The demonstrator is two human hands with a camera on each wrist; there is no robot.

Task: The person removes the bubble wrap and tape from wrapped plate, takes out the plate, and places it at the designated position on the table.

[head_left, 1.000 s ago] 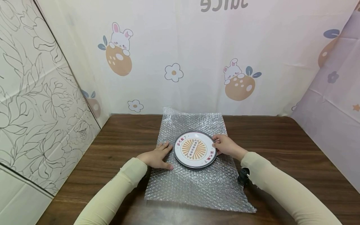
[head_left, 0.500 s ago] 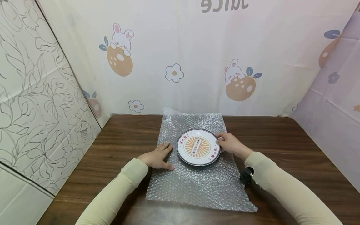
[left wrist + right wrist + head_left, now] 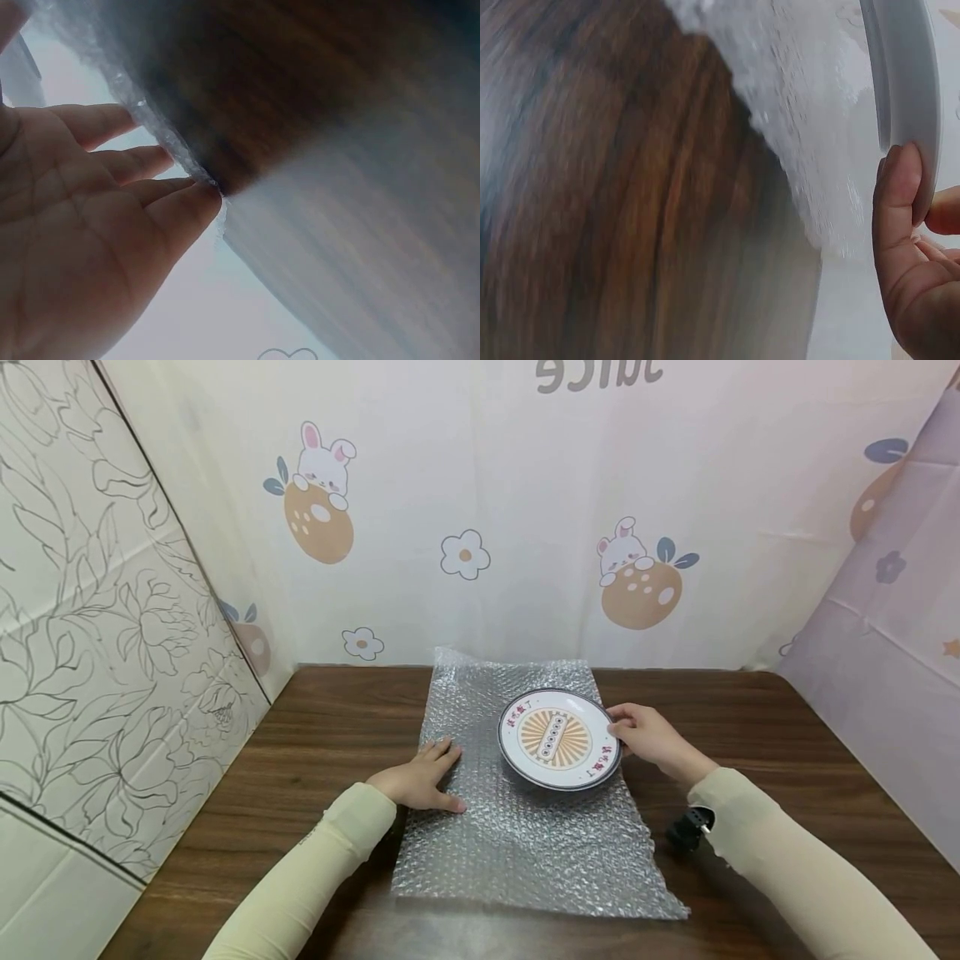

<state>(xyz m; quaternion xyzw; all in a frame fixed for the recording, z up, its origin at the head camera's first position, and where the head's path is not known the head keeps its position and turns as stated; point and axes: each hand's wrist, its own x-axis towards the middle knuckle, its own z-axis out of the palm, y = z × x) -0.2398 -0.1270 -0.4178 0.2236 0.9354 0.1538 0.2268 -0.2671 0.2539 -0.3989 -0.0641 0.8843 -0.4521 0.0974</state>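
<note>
A round white plate [image 3: 597,732] with a dark rim, red characters and an orange ray pattern is lifted over the bubble wrap [image 3: 517,860]. My right hand [image 3: 654,739] pinches its right edge, thumb on top and fingers beneath. In the right wrist view the plate [image 3: 922,82] appears edge-on, raised off the sheet, with my right hand [image 3: 922,262] gripping its rim. My left hand [image 3: 423,777] rests with spread, straight fingers on the left edge of the bubble wrap. The left wrist view shows the left hand [image 3: 90,217] with fingertips at the sheet's edge.
The bubble wrap lies flat on a dark wooden table [image 3: 352,718]. Behind it hangs a white curtain [image 3: 525,485] printed with rabbits and fruit. A floral panel [image 3: 135,585] borders the left side. A black wrist device [image 3: 687,828] sits beneath the right sleeve.
The plate has risen and shifted to the right in my right hand's grip. My left hand has stayed on the bubble wrap.
</note>
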